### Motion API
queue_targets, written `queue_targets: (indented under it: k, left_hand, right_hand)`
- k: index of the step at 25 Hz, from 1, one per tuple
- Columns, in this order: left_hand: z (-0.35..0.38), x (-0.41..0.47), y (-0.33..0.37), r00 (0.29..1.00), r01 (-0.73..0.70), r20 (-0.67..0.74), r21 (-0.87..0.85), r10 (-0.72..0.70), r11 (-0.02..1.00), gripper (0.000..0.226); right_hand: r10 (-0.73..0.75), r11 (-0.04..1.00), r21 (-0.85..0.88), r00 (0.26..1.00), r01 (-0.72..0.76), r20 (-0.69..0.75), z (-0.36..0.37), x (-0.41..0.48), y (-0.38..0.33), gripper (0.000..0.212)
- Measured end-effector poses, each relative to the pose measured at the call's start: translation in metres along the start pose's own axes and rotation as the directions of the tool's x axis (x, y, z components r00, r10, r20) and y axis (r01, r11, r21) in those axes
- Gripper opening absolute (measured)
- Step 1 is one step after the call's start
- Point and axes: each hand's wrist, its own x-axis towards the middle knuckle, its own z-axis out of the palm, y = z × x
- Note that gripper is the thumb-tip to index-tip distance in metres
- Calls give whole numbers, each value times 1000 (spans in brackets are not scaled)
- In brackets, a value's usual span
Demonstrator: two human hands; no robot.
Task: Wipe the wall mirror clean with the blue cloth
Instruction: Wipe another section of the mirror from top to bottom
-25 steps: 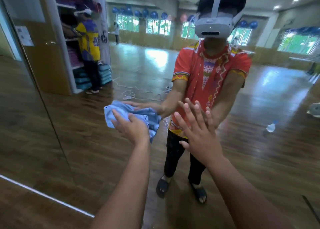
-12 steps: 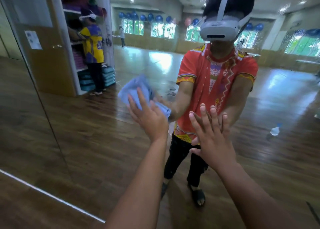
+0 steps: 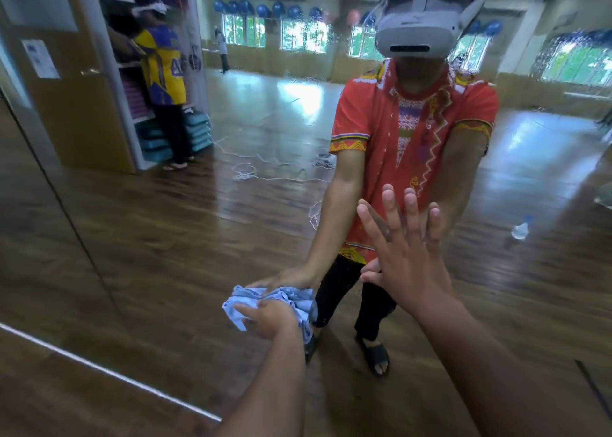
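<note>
L hand (image 3: 270, 319) low at wall mirror (image 3: 149, 238), grip curled into bunched blue cloth (image 3: 240, 307) pressed vs glass, R hand (image 3: 407, 264) higher up, grip spread, palm flat on glass, wearer's reflection (image 3: 414, 122) in red shirt opp.

I see the blue cloth (image 3: 236, 312) bunched into a crumpled pale wad under my left hand (image 3: 270, 319). Its folds spill out above and to both sides of the knuckles, pressed against the glass. The wall mirror (image 3: 159, 238) stands upright straight ahead of both hands, touching the cloth and the flat palm of my right hand (image 3: 407, 267). Droplets streak its upper part, well above the fingers, and a dark seam runs left of my left hand
</note>
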Motion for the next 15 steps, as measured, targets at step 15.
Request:
queue_targets:
  k: [15]
  left_hand:
    - [20,-65,116,547,-833,-48,-135,836,537,61]
  right_hand:
    - [18,997,75,1000,-18,-2,-1,2,-1,150]
